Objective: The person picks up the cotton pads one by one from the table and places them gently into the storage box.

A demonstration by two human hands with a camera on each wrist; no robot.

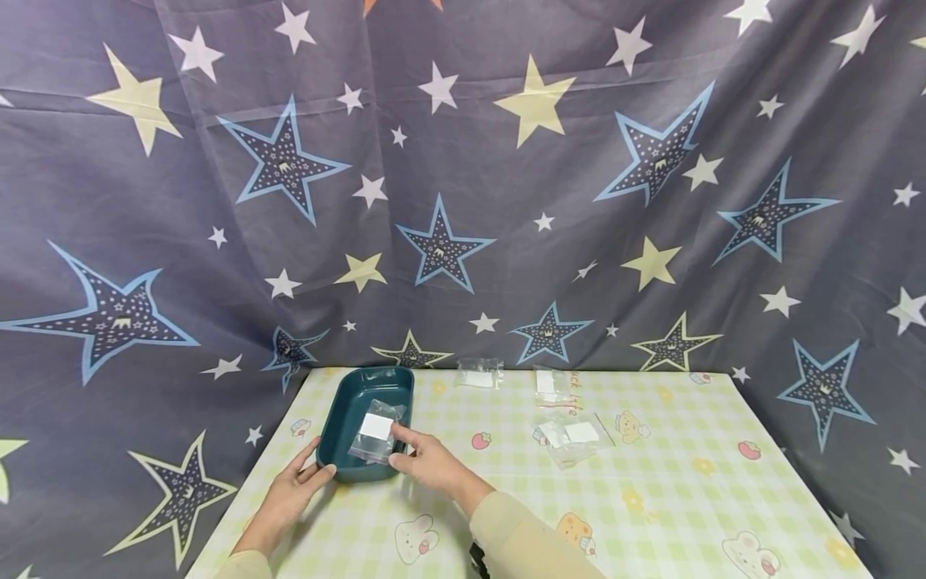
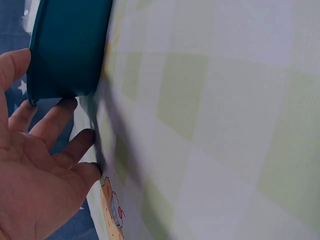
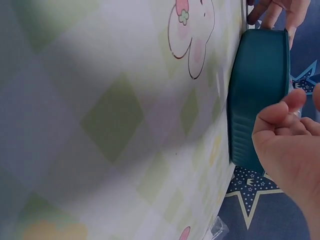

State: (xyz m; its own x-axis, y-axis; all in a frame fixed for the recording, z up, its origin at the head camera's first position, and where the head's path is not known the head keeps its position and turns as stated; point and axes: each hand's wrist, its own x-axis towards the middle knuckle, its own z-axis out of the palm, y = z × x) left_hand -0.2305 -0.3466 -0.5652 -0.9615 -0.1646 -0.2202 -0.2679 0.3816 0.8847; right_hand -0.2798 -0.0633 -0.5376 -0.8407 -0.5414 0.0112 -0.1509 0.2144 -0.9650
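Observation:
A teal, deep rectangular tray [image 1: 329, 430] stands at the left of the table. My left hand [image 1: 292, 490] holds its near left corner, thumb at the near wall and fingers along the left side; in the left wrist view the fingertips [image 2: 67, 103] meet the tray's outer wall. Inside the tray lies a clear plastic bag [image 1: 376, 426] with a white label, overlapping other clear plastic. My right hand [image 1: 434, 462] reaches over the tray's right rim and pinches this bag at its right edge between thumb and index finger. The right wrist view shows its other fingers curled.
To the right of the tray, more clear bags with white labels lie on the checked tablecloth [image 1: 673, 498]: one bag [image 1: 479, 375] at the back edge, another bag [image 1: 550, 384] beside it, and overlapping bags [image 1: 575, 438] nearer. A star-patterned curtain [image 1: 463, 177] hangs behind the table.

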